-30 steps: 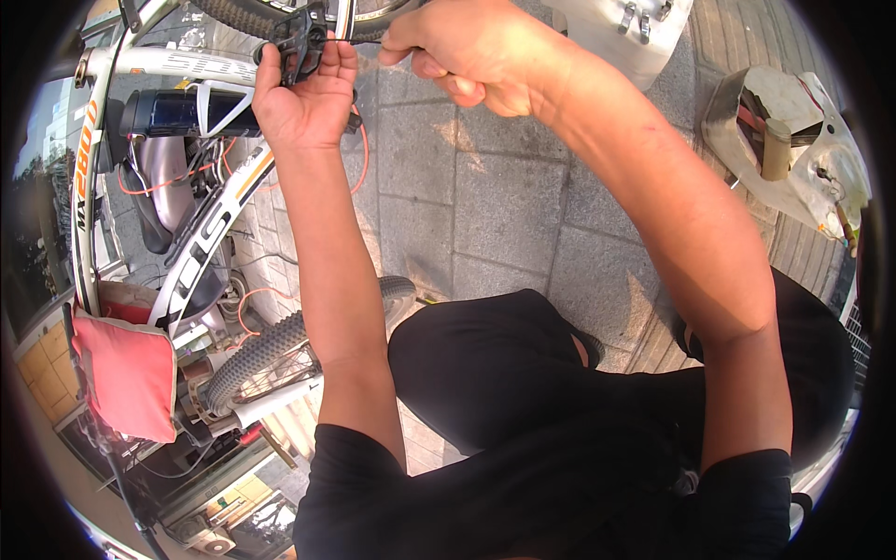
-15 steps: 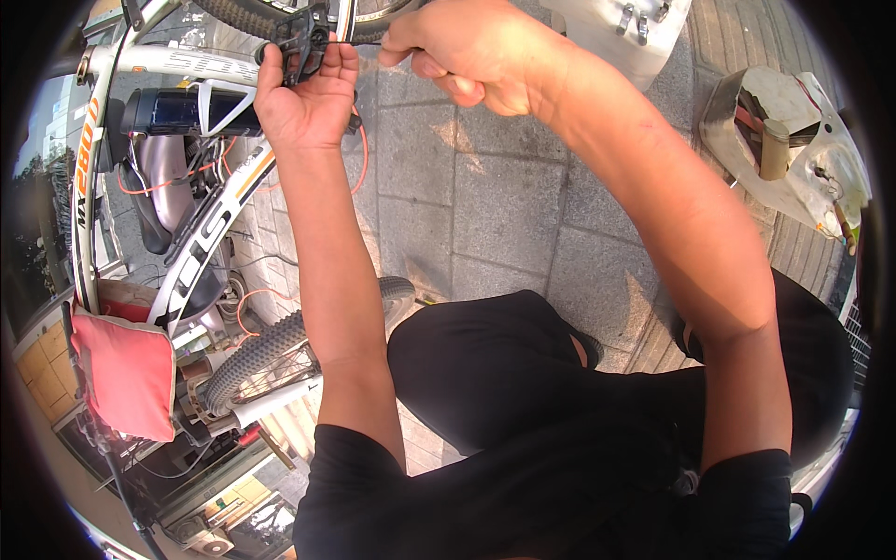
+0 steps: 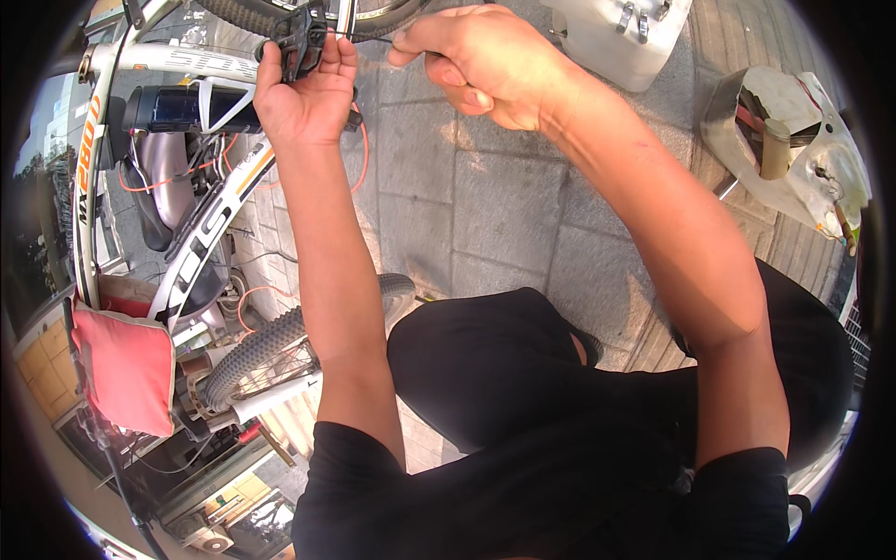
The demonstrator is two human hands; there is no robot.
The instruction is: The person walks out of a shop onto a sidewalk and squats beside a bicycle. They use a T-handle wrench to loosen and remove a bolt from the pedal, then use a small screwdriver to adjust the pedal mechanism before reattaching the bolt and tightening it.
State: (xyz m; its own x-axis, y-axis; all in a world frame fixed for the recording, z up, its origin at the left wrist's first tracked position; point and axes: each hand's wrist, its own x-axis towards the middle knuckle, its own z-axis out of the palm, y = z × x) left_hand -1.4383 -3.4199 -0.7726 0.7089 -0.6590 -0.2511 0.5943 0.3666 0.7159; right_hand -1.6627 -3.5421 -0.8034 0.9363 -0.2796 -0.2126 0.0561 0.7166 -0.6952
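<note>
At the top of the head view, my left hand (image 3: 313, 103) is closed around a black bicycle pedal (image 3: 304, 42), palm up, with the thumb on its left side and the fingers on its right. A thin dark rod or cable (image 3: 371, 38) runs sideways from behind the pedal toward my right hand (image 3: 481, 70). My right hand is closed, its thumb and index finger pinched at the end of that thin piece. The exact kind of this thin piece is too small to tell. The white bicycle frame (image 3: 207, 62) lies just left of my left hand.
A knobbly bicycle tyre (image 3: 266, 359) is beside my left forearm, and a red cloth-like cover (image 3: 123, 369) hangs over the saddle area. Orange tubing (image 3: 363, 154) curves near the frame. A cut-open white container with tools (image 3: 775, 140) and another white container (image 3: 611, 42) stand on the right.
My right hand has shifted slightly to the right, away from the pedal, and its elbow has swung a little inward. My left hand stays at the pedal.
</note>
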